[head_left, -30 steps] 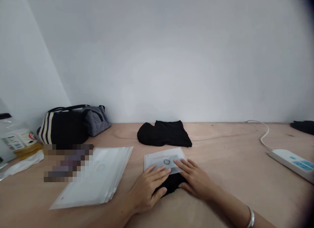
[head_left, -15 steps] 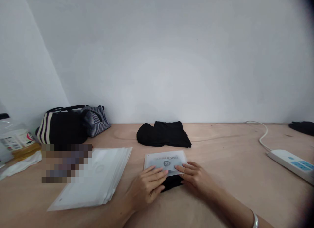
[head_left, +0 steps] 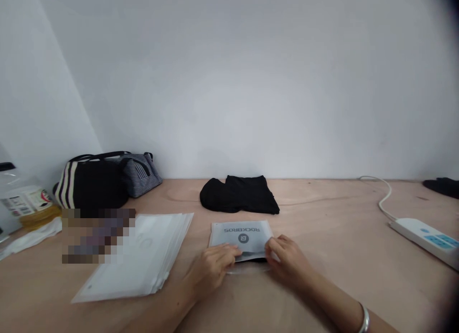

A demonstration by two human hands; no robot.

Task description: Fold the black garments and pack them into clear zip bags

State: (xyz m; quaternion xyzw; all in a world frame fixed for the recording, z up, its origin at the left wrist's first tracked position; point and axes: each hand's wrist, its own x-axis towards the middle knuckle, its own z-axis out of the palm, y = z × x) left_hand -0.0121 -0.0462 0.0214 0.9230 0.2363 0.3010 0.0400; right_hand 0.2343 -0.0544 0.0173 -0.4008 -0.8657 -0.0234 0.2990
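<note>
A frosted plastic bag (head_left: 233, 244) lies in front of me on the table, with an upside-down ROCKBROS logo. Dark cloth shows inside it and along its near side, where a clear flap sticks out. My left hand (head_left: 215, 268) is closed at the bag's near left corner, fingers together and bent over its edge. At the near right corner my right hand (head_left: 289, 261) is closed too, thumb and fingers pinching the bag's side. Fingertips of both hands are partly hidden. Beyond the bag lies a folded black cloth item (head_left: 240, 195).
A stack of frosted bags (head_left: 143, 259) lies to the left, beside a pixelated patch. Behind it stand a black bag with white stripes (head_left: 95, 187), a striped bag (head_left: 145, 175) and a bottle (head_left: 30, 206). A white power strip (head_left: 426, 237) with a cord is at the right.
The dark cloth that stuck out of the bag's near side is now mostly covered by the bag. Both hands' fingers have gone from lying flat on the bag to gripping its near corners.
</note>
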